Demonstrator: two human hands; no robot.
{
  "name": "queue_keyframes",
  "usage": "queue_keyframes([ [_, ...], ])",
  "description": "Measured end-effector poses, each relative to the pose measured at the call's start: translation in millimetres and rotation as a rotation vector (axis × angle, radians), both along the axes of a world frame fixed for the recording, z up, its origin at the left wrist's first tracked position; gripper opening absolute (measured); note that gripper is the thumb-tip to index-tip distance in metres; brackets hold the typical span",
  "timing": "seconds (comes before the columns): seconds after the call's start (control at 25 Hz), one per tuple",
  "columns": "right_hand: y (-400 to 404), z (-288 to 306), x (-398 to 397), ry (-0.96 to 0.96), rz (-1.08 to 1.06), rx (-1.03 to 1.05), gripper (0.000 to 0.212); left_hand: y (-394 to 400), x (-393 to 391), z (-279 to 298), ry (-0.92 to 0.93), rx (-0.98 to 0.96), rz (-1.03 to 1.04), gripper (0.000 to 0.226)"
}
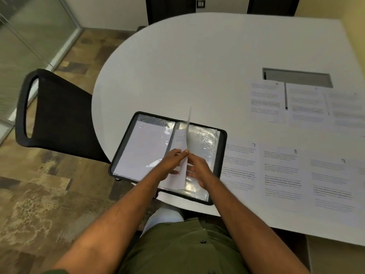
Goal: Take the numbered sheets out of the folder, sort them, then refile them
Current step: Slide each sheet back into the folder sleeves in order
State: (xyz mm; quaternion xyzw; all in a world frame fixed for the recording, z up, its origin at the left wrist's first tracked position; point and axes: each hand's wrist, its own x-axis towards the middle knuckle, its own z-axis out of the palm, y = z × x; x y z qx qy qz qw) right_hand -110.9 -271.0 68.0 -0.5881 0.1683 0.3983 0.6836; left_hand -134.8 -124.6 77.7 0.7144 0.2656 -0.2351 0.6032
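While both hands work over the open folder (167,155) at the table's (197,66) near-left edge, left hand (173,161) and right hand (199,171) pinch one sheet (186,139) on edge betw. fingertips, prob. feeding it into or out of a sleeve. Sheets 7 (240,167), 8 (282,175), 9 (333,184) lie in a row along the near edge, w/ sheet 4 (265,101) farther back, likely laid out for sorting.

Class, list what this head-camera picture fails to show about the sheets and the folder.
- Head view: number on the sheet both hands hold: seen edge-on, blurred.
- Far-row sheets right of sheet 4: numbers washed out.
- Sheet 9: right side cut by the frame.
- Folder pockets: glare hides contents.
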Motion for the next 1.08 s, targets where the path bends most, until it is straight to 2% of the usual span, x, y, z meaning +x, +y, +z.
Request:
queue_keyframes([
  [0.08,12,6,-2,-0.010,0.033,0.014,0.032,10,-2,12,-0.055,0.026,0.036,0.056],
  [0.28,46,10,-8,-0.016,0.107,0.070,0.034,59,-9,22,-0.089,0.139,0.167,0.028],
  [0.6,111,-7,-13,-0.028,0.235,0.029,0.025,165,-5,1,-0.036,0.335,0.247,0.025],
  [0.72,126,-23,-8,-0.077,0.292,-0.079,0.025,203,-2,-26,0.012,0.372,0.249,0.024],
  [0.8,132,-36,-2,-0.171,0.346,-0.231,0.030,225,1,-44,0.060,0.388,0.223,0.015],
  [1.0,119,-64,4,-0.378,0.528,-0.601,0.037,259,2,-82,0.142,0.489,0.075,0.024],
  [1.08,108,-69,3,-0.400,0.573,-0.710,0.042,264,1,-92,0.158,0.556,-0.016,0.028],
])
